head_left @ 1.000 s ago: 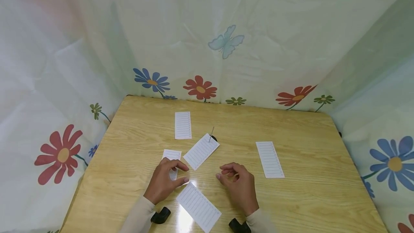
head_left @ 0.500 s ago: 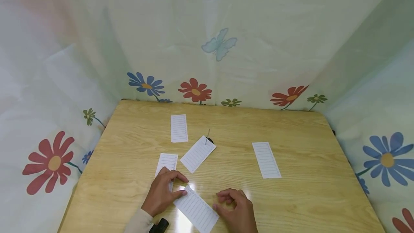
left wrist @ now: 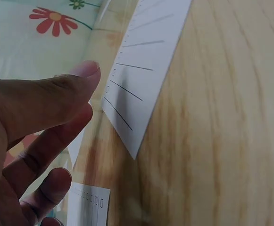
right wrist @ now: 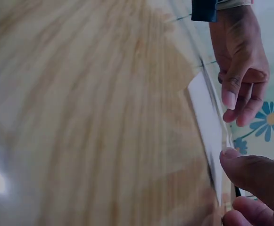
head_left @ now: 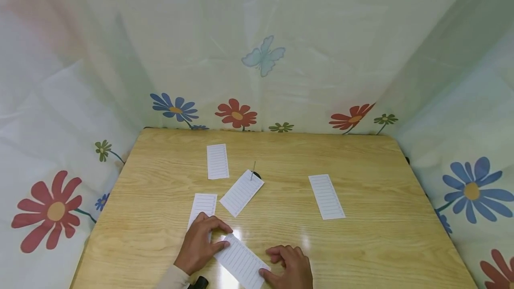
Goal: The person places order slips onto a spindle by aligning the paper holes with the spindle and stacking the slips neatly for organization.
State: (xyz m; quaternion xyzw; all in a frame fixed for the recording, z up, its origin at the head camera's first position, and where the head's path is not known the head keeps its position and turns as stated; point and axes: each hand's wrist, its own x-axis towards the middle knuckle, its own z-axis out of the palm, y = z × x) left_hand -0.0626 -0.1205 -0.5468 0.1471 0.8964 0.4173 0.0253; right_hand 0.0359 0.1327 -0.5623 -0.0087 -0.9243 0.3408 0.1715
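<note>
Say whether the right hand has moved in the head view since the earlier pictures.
Yes: judged against the rightmost card, the right hand has come toward the person, now at the nearest card.

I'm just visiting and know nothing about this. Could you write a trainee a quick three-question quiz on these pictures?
1. How many lined cards lie on the table in the head view?
2. True or false: the right hand covers the card farthest right.
3. What sticks up by the small black disc: a) a mug, b) a thin rod, c) scissors?

Key: 1. Five. 2. False; the right hand is at the nearest card. 3. b.
</note>
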